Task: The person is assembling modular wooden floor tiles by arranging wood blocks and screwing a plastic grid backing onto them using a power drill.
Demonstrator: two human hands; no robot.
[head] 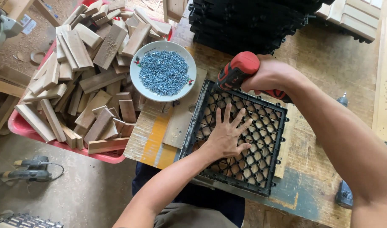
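Note:
A black plastic grid tile (261, 152) lies flat on the workbench in front of me. My left hand (227, 135) presses down on it with fingers spread wide, holding nothing. My right hand (267, 76) grips a red and black power screwdriver (235, 71) at the tile's far left corner, its tip hidden below the tool body. Wooden slats show under the tile's edges.
A white bowl (136, 74) heaped with small metal screws sits left of the tile. A red tray (20, 126) piled with short wood blocks lies further left. A stack of black grid tiles (248, 25) stands at the back. Another power tool (28, 169) rests on the floor.

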